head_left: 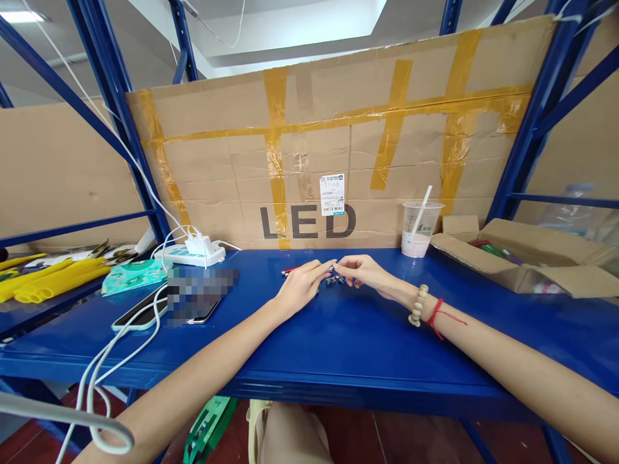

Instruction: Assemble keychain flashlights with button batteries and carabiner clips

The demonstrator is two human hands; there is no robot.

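My left hand [300, 285] rests low over the blue tabletop, fingers closed and pointing right. Its fingertips meet those of my right hand [363, 270], which is closed in a pinch. Between them is a small shiny metal piece [332, 268], mostly covered by the fingers; its kind is too small to make out. Several more small silver metal pieces [334, 281] lie on the table just below the fingertips. Behind my left hand a thin red stick-like object [289, 271] pokes out, partly hidden.
A plastic cup [414, 235] with a straw stands at the back right, beside an open cardboard box [507, 264]. To the left lie a phone [140, 310], a power strip [191, 254], white cables [157, 312] and yellow tubes [62, 280]. Taped cardboard [217, 174] closes the back.
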